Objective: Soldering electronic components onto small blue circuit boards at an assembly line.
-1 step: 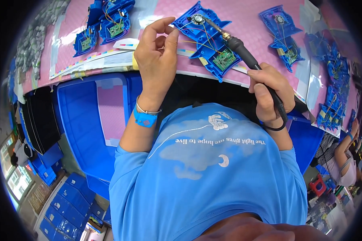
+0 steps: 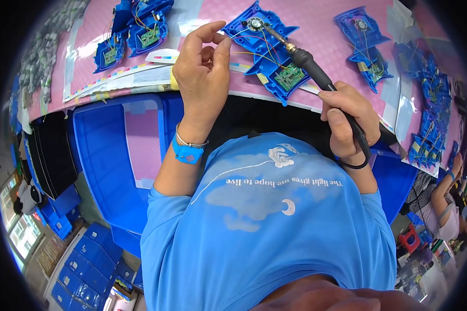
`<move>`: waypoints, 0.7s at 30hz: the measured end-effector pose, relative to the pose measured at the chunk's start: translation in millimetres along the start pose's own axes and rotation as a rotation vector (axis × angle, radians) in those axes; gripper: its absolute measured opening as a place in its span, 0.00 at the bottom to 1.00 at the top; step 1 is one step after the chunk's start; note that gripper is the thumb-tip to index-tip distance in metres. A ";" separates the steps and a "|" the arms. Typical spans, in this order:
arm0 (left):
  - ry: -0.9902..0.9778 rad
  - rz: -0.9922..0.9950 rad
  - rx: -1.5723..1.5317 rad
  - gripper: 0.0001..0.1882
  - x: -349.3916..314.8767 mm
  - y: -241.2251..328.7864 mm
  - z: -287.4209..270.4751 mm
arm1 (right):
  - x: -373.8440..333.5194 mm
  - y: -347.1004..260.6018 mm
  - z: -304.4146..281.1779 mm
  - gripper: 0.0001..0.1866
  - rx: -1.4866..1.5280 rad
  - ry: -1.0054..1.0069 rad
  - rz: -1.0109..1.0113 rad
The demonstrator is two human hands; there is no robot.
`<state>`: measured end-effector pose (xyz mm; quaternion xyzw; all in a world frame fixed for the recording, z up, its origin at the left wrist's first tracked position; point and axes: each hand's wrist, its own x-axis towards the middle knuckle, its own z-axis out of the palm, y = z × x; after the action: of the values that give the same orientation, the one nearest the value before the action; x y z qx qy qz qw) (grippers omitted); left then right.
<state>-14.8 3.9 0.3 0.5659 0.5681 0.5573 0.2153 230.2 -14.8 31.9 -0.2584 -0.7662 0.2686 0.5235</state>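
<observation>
Clock positions are taken in the head view, 12 o'clock pointing away from my body. The casing (image 2: 263,61), blue and open, lies on the pink table (image 2: 316,13) between 12 and 1 o'clock from the view's centre. A round speaker (image 2: 256,24) sits at the casing's 11 o'clock end; a green board (image 2: 290,78) sits at its 5 o'clock end. Thin wires (image 2: 254,53) cross the casing near the board.

My right hand (image 2: 350,116), at the casing's 4 o'clock side, is clamped around the handle of the iron (image 2: 316,67). The iron slants toward 11 o'clock, its tip at the speaker's 3 o'clock edge; I cannot tell whether they touch.

My left hand (image 2: 202,72) is at the casing's 9 o'clock side, fingers curled, thumb and index tips near each other beside a pale wire from the speaker. I cannot tell whether these tips grip it.

A second casing (image 2: 355,39) lies at 2 o'clock, well apart from the first. More casings (image 2: 150,33) lie at 11 o'clock. A blue tub (image 2: 101,150) stands at 9 o'clock.
</observation>
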 end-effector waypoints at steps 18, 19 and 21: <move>0.009 0.259 0.138 0.15 3.6 -5.1 3.0 | 6.4 5.3 4.4 0.13 -0.050 -0.052 0.013; 0.009 0.264 0.148 0.15 3.6 -5.0 2.8 | 6.8 5.5 4.4 0.13 -0.051 -0.051 0.004; 0.010 0.261 0.142 0.15 3.3 -6.2 2.8 | 7.5 4.2 2.9 0.13 -0.063 -0.067 0.013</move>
<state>-15.8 9.5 -4.7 0.6462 0.5287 0.5417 0.0976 225.5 -7.1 33.2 -0.2707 -0.7896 0.2559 0.4875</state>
